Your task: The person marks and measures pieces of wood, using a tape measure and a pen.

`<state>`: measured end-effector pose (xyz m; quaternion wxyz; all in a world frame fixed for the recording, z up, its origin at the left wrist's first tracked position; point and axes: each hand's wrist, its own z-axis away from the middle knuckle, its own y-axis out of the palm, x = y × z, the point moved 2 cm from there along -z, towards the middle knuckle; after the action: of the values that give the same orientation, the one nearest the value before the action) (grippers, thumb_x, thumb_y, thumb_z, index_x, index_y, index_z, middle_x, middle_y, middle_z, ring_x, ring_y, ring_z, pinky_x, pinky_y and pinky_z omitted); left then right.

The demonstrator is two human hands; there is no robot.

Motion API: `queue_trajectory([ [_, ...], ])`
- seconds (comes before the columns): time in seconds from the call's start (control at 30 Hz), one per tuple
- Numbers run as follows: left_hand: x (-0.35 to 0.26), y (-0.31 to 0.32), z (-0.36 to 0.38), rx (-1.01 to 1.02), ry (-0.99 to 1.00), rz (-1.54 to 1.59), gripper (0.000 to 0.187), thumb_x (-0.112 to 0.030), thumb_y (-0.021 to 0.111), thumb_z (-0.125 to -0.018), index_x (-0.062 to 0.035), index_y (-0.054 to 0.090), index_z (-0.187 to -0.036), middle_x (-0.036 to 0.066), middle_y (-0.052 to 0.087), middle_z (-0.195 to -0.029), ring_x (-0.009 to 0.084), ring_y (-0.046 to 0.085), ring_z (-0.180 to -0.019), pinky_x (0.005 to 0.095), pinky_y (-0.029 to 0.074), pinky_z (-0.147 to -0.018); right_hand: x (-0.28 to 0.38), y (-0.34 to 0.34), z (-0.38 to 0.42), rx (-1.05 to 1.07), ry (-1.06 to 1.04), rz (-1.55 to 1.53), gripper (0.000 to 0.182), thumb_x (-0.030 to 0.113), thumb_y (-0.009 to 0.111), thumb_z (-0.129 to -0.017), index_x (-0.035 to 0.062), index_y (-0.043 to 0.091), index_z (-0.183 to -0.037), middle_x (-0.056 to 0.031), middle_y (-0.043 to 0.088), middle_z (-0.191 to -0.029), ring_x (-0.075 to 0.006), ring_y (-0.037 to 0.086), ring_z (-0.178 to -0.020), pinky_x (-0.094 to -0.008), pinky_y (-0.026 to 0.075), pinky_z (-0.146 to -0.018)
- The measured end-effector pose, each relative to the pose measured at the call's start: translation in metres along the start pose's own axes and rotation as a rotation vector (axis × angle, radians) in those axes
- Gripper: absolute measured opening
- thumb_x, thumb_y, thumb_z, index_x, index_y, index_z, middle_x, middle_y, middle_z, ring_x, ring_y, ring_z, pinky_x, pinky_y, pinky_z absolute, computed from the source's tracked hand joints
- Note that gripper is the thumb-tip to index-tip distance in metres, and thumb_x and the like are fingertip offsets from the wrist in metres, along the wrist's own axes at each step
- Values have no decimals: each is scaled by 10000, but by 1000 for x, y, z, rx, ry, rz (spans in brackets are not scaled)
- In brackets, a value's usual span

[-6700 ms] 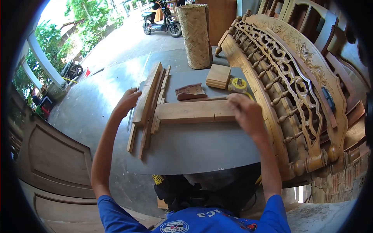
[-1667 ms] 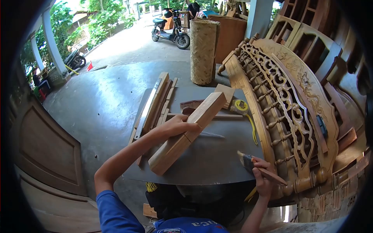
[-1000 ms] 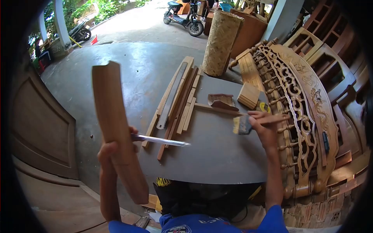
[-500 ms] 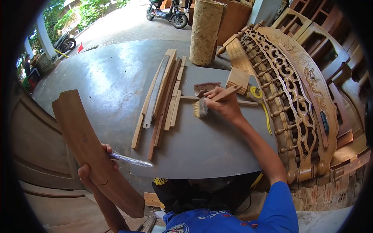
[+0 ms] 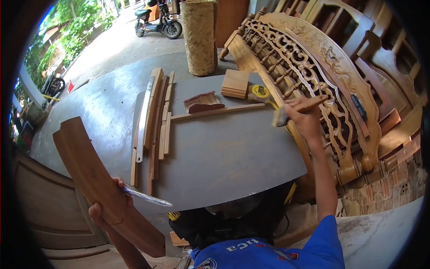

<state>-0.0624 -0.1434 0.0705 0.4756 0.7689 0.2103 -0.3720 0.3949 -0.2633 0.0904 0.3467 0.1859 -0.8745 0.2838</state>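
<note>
My left hand (image 5: 96, 213) is closed round a curved wooden board (image 5: 96, 172), held tilted at the lower left. An angled dark line marks the board's lower part. A pen (image 5: 148, 196) sticks out to the right from the same hand's fingers. My right hand (image 5: 307, 124) grips a paintbrush (image 5: 281, 117) above the table's right edge, bristles pointing left and handle to the upper right. Near it lies a yellow tape measure (image 5: 259, 93) beside a stacked wooden block (image 5: 235, 83). A reddish-brown curved wood piece (image 5: 202, 102) rests against a thin strip (image 5: 219, 112).
The grey tabletop (image 5: 233, 152) carries several wooden strips (image 5: 157, 130) and a saw blade (image 5: 144, 119) on its left. A carved wooden panel (image 5: 309, 67) with spindles leans at the right. A woven roll (image 5: 198, 38) stands behind; a scooter (image 5: 157, 21) is farther back.
My right hand has swung right with the paintbrush, from over the curved wood piece to the table's right edge. The view has turned right. My left hand keeps the board and pen.
</note>
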Motion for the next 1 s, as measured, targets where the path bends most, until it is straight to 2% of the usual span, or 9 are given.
queue_trajectory([
  [0.1, 3, 12, -8, 54, -8, 8, 735, -377, 563, -730, 64, 320, -1265, 231, 463, -1086, 281, 493, -1012, 335, 557, -549, 26, 70, 1, 68, -84, -376, 155, 127, 683, -704, -10, 625, -748, -84, 641, -679, -160, 645, -644, -301, 519, -617],
  [0.17, 5, 21, -9, 82, -10, 18, 734, -372, 567, -736, 56, 310, -1276, 234, 453, -1099, 284, 481, -1024, 338, 558, -549, 59, 120, 7, 349, -51, -426, 203, 154, 701, -713, 5, 586, -790, -112, 649, -815, -182, 639, -775, -315, 515, -671],
  [0.27, 5, 28, -2, 120, -14, 22, 743, -366, 582, -735, 50, 302, -1282, 236, 442, -1109, 285, 467, -1034, 340, 561, -547, 57, 188, 25, 461, -129, -450, 194, 151, 678, -694, -7, 570, -728, -111, 637, -717, -178, 640, -734, -326, 504, -666],
  [0.43, -5, 21, 14, 72, -27, 5, 772, -368, 611, -719, 53, 291, -1283, 235, 436, -1106, 278, 462, -1015, 341, 576, -555, -5, 133, 19, 198, -47, -474, 167, 113, 669, -676, -7, 554, -671, -112, 624, -688, -190, 648, -683, -301, 510, -644],
  [0.63, 0, 26, 14, 100, -22, -27, 777, -367, 620, -710, 70, 299, -1268, 232, 429, -1095, 283, 462, -1010, 340, 581, -553, -41, -28, -15, -2, 264, 476, 111, 81, 644, -695, -24, 609, -698, -109, 624, -617, -185, 621, -518, -289, 505, -509],
  [0.77, 11, 46, 2, 100, -61, 28, 759, -366, 596, -723, 85, 299, -1256, 245, 431, -1079, 291, 474, -1000, 338, 578, -523, 46, 60, -15, 118, 89, -303, 98, 82, 655, -690, -12, 630, -684, -108, 623, -580, -159, 605, -466, -281, 507, -494],
  [0.8, 11, 51, 1, 115, -38, 23, 758, -369, 590, -727, 90, 296, -1254, 249, 431, -1074, 292, 478, -998, 336, 581, -524, 65, 93, -8, 281, 83, -337, 107, 75, 641, -736, -19, 611, -777, -108, 659, -762, -166, 643, -681, -296, 525, -641],
  [0.93, -6, 53, 11, 146, -5, -10, 769, -386, 577, -742, 108, 277, -1249, 255, 433, -1061, 299, 490, -1001, 337, 602, -575, 81, 193, 37, 616, -57, -345, 166, 136, 668, -697, 4, 576, -736, -113, 662, -763, -214, 659, -751, -329, 516, -700],
  [1.0, -12, 48, 13, 147, 0, -2, 767, -383, 579, -741, 107, 276, -1249, 257, 432, -1064, 300, 492, -1005, 344, 605, -581, 46, 187, 63, 460, 124, -604, 181, 150, 669, -702, 4, 572, -748, -106, 661, -777, -188, 653, -771, -328, 507, -701],
])
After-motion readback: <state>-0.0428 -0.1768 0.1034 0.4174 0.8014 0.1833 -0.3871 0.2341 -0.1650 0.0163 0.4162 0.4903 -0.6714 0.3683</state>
